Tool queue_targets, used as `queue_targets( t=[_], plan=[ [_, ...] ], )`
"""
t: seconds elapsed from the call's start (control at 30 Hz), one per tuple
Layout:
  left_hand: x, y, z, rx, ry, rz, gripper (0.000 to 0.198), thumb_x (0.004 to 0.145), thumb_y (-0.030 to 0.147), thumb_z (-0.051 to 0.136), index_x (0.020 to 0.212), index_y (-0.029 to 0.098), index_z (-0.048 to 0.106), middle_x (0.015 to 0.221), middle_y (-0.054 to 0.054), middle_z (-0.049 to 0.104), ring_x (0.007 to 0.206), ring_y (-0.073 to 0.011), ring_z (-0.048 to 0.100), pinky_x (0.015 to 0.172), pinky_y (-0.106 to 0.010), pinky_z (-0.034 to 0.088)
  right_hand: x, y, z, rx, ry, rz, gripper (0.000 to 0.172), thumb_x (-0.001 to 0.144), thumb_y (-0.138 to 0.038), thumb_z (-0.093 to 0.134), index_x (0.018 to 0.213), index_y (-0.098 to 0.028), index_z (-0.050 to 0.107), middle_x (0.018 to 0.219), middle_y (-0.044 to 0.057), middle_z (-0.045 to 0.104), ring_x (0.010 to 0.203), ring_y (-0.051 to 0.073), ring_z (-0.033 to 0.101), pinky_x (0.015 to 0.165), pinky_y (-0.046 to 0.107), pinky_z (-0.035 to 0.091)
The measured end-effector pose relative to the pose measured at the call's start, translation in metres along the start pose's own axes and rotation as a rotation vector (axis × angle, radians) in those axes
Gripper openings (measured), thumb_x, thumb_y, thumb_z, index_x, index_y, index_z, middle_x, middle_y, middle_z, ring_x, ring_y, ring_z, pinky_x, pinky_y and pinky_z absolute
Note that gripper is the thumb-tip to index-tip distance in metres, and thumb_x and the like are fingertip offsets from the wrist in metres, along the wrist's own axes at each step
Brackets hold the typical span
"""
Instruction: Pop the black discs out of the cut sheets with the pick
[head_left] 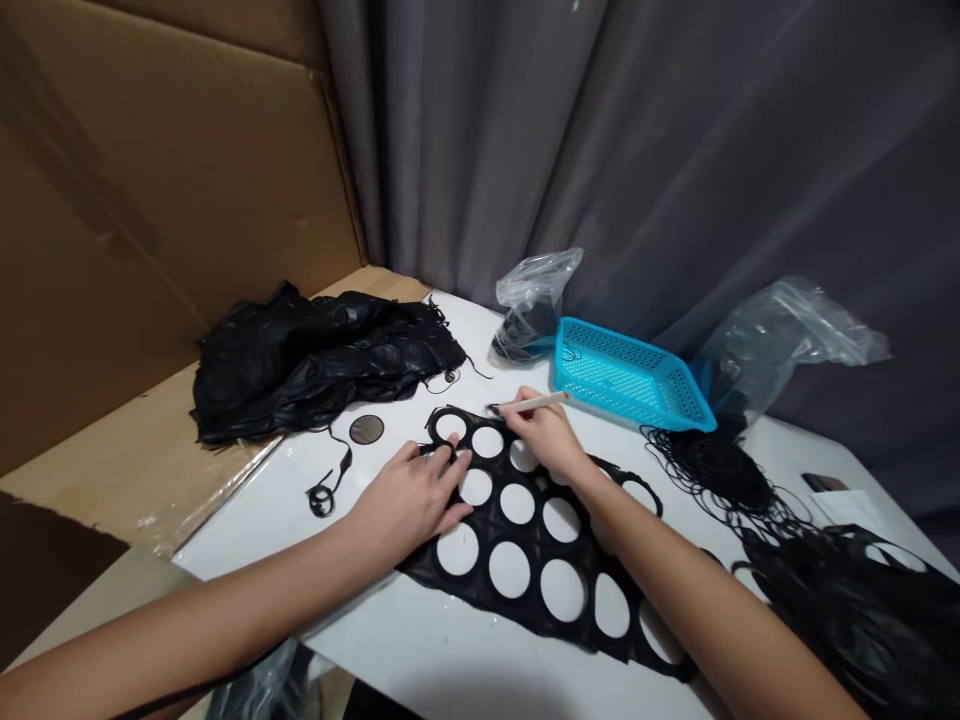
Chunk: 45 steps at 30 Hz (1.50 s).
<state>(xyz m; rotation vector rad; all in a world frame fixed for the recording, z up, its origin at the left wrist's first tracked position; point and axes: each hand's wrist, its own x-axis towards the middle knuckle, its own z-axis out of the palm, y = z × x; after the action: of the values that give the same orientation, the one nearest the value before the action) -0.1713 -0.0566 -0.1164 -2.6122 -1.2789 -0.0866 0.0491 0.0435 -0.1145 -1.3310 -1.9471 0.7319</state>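
A black sheet punched with several round holes lies flat on the white table. My left hand rests on its left end, fingers stretched flat and pressing it down. My right hand is closed around a thin white pen-like tool, whose dark tip touches the sheet's far edge. A single dark cut-out disc lies on the table just left of the sheet, with a small black ring scrap nearby.
A heap of black scraps lies at the left on cardboard. A blue plastic basket stands behind the sheet, between two clear plastic bags. Black rings and more punched sheets pile up at the right. A grey curtain hangs behind.
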Motion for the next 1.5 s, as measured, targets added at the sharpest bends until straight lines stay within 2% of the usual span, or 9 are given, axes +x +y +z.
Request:
queue_targets(
  t=[0.2,0.57,0.83,0.9,1.03,1.1,1.23,1.37,1.5],
  plan=[
    [-0.014,-0.01,0.004,0.037,0.008,-0.069,0.058,0.096,0.046,0.06,0.135,0.004,0.055,0.129,-0.02,0.062,0.095,-0.0274,0.068,0.082,-0.04,0.038,-0.014,-0.029,0.038,0.167,-0.24,-0.116,0.01,0.091,-0.025,0.056,0.082,-0.02,0.058,0.092,0.002,0.072,0.085,0.017,0.065,0.076,0.028,0.046],
    [-0.015,-0.011,0.01,-0.032,0.071,-0.077,0.06,0.095,0.047,0.061,0.135,0.003,0.053,0.13,-0.02,0.061,0.096,-0.0267,0.066,0.082,-0.04,0.037,-0.016,-0.024,0.041,0.105,-0.237,-0.214,0.006,0.091,-0.017,0.058,0.09,-0.021,0.062,0.096,0.002,0.072,0.091,0.018,0.066,0.081,0.03,0.048],
    [-0.013,-0.011,0.008,-0.034,-0.016,-0.073,0.06,0.096,0.045,0.058,0.136,0.002,0.053,0.127,-0.019,0.062,0.087,-0.0248,0.066,0.081,-0.04,0.037,-0.012,-0.022,0.041,-0.388,-0.309,-0.57,0.011,0.097,-0.015,0.048,0.099,-0.017,0.059,0.101,0.01,0.07,0.098,0.025,0.059,0.09,0.04,0.037],
    [-0.013,-0.011,0.007,-0.019,-0.046,-0.076,0.058,0.097,0.045,0.056,0.137,0.003,0.052,0.13,-0.019,0.061,0.082,-0.0237,0.066,0.082,-0.04,0.037,0.004,-0.014,0.033,-0.481,-0.205,-0.515,0.013,0.095,-0.014,0.046,0.099,-0.016,0.059,0.098,0.013,0.069,0.096,0.027,0.058,0.088,0.042,0.036],
    [-0.01,-0.012,0.004,-0.01,-0.09,-0.087,0.057,0.098,0.046,0.054,0.138,0.005,0.052,0.133,-0.018,0.059,0.08,-0.023,0.066,0.083,-0.04,0.037,0.041,0.006,0.003,-0.381,0.179,-0.177,0.008,0.088,-0.016,0.047,0.084,-0.019,0.053,0.093,0.011,0.07,0.083,0.026,0.059,0.075,0.036,0.038],
    [-0.01,-0.015,0.001,-0.034,-0.086,-0.087,0.056,0.097,0.047,0.056,0.136,0.006,0.053,0.132,-0.016,0.06,0.084,-0.0233,0.067,0.083,-0.04,0.037,0.047,0.007,-0.007,-0.303,0.233,-0.129,0.011,0.087,-0.019,0.048,0.077,-0.021,0.048,0.087,0.008,0.069,0.075,0.023,0.058,0.067,0.032,0.037],
    [-0.022,-0.019,-0.009,-0.062,0.025,-0.135,0.044,0.098,0.042,0.057,0.129,0.011,0.056,0.121,-0.013,0.064,0.095,-0.0244,0.065,0.082,-0.038,0.036,0.018,-0.014,-0.001,-0.092,0.062,-0.099,0.024,0.088,-0.029,0.054,0.067,-0.022,0.044,0.068,0.001,0.06,0.064,0.018,0.054,0.06,0.029,0.036],
    [-0.046,-0.009,-0.018,-0.051,0.097,-0.132,0.025,0.103,0.032,0.047,0.113,0.014,0.062,0.106,-0.01,0.066,0.086,-0.0229,0.064,0.079,-0.039,0.035,-0.028,-0.044,0.022,0.154,-0.227,-0.073,0.015,0.089,-0.027,0.056,0.075,-0.021,0.052,0.087,0.002,0.07,0.081,0.019,0.063,0.072,0.029,0.045],
    [-0.061,0.008,-0.018,-0.052,0.071,-0.101,0.024,0.102,0.029,0.048,0.113,0.013,0.061,0.098,-0.008,0.065,0.081,-0.0226,0.063,0.077,-0.039,0.034,-0.051,-0.055,0.038,0.172,-0.351,-0.104,0.012,0.091,-0.022,0.055,0.078,-0.021,0.055,0.095,0.002,0.071,0.088,0.018,0.065,0.077,0.03,0.047]
  ],
)
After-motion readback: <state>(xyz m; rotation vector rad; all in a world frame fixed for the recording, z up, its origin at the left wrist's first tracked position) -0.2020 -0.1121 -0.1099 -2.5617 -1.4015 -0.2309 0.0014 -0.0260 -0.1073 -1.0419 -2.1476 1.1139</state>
